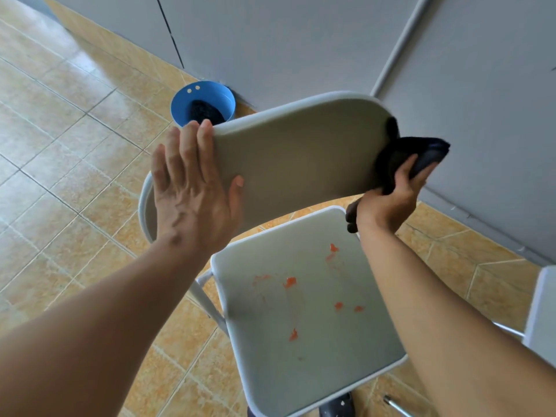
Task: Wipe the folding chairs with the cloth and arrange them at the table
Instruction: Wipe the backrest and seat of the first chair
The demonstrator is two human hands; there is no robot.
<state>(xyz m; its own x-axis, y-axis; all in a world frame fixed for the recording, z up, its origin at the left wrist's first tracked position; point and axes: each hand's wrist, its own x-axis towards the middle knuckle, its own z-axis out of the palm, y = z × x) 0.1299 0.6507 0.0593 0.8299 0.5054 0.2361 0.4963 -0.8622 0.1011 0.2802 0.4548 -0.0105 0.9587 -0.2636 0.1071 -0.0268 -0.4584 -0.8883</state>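
A white folding chair stands open in front of me. Its backrest (pixel 298 152) is tilted across the middle of the view. Its seat (pixel 304 320) below carries several orange-red smears. My left hand (pixel 192 194) grips the backrest's left end, thumb on the front face and fingers over the edge. My right hand (pixel 388 203) holds a dark cloth (pixel 415 158) pressed against the backrest's right end, the cloth wrapping around that edge.
A blue bucket (pixel 177 106) with something dark inside stands on the tan tiled floor behind the chair, against the grey wall (pixel 301 40). Part of another white chair (pixel 541 314) shows at the right edge. A dark shoe (pixel 337 407) is under the seat's front.
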